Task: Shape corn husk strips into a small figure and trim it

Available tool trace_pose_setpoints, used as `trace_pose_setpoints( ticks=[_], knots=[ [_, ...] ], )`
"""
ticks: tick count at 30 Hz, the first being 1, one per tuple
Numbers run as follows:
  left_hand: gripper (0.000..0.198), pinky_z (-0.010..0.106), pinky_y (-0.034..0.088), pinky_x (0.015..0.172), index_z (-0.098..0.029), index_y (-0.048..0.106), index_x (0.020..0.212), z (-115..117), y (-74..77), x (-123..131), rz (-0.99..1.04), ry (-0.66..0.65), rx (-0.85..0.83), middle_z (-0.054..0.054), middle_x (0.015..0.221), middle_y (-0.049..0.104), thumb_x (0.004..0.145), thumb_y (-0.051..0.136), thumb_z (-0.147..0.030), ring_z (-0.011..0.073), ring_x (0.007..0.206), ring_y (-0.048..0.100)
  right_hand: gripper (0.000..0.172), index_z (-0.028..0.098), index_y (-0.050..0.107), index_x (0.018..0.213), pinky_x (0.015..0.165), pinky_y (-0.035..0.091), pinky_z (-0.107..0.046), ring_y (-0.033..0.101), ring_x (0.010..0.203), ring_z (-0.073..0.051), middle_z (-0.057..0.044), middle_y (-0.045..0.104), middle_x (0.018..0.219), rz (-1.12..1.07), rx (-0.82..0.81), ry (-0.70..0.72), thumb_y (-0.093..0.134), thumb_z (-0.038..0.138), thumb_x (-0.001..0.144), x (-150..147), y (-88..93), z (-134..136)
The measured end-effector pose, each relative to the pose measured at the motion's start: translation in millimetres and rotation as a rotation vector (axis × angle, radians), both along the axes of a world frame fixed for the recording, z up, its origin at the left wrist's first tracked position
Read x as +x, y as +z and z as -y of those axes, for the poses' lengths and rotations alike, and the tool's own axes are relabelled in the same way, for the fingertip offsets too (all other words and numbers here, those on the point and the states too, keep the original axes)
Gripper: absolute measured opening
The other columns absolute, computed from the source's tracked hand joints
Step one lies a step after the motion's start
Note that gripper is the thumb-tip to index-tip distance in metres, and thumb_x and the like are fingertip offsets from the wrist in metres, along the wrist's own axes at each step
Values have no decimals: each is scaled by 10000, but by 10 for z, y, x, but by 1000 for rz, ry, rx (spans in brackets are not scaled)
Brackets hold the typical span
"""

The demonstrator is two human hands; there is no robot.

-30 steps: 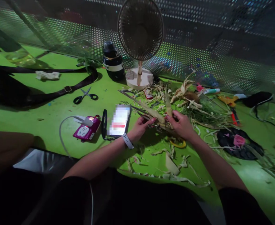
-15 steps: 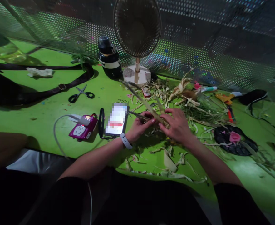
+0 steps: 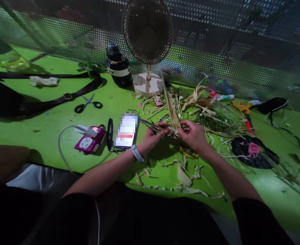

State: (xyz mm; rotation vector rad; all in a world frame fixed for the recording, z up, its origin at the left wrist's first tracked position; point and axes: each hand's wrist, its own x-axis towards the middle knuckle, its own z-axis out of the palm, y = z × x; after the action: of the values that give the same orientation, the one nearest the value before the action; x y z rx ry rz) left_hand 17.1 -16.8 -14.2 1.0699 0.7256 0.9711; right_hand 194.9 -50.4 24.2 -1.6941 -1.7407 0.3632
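My left hand (image 3: 150, 140), with a pale watch band on its wrist, is closed around a bundle of thin dry stalks (image 3: 147, 123) that points to the left. Between the thumb and fingers of my right hand (image 3: 195, 136) is the lower end of a long dried corn husk (image 3: 170, 105), which stands up toward the fan. The husk's base meets the bundle between my two hands; how they join there is too small to make out. A yellow loop (image 3: 189, 154) shows below my right hand. Husk scraps (image 3: 184, 175) lie on the green table nearer to me.
Left of my hands are a lit phone (image 3: 126, 131), a purple power adapter (image 3: 90, 140) and black scissors (image 3: 88, 103). Behind stand a fan (image 3: 147, 34) and a dark bottle (image 3: 117, 66). To the right lie a grass heap (image 3: 216, 120), a glue gun (image 3: 243, 107) and a black tray (image 3: 238, 154).
The corn husk has swung from leaning left to standing more upright. My right hand's grip now sits at its lower end, and the yellow loop below shows more.
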Motion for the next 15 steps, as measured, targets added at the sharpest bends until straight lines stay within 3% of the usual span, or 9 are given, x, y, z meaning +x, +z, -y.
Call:
trace_pose_setpoints(
  ticks=[10,15],
  knots=[
    [325,257,488,702,-138,638,864,-29,161,68,-28,29,67,9,781,659,678,780,-363,119,711,603,179,169,666,865,627,461,-269,629,643,-170,-71,720,774,224,147,189,507,217,799,4,41,58],
    [355,244,483,650,-127,634,803,-33,229,116,-73,18,139,17,723,650,702,744,-449,121,676,596,183,162,653,889,619,425,-261,620,651,-169,-75,714,812,278,73,227,547,295,821,1,149,95]
  ],
)
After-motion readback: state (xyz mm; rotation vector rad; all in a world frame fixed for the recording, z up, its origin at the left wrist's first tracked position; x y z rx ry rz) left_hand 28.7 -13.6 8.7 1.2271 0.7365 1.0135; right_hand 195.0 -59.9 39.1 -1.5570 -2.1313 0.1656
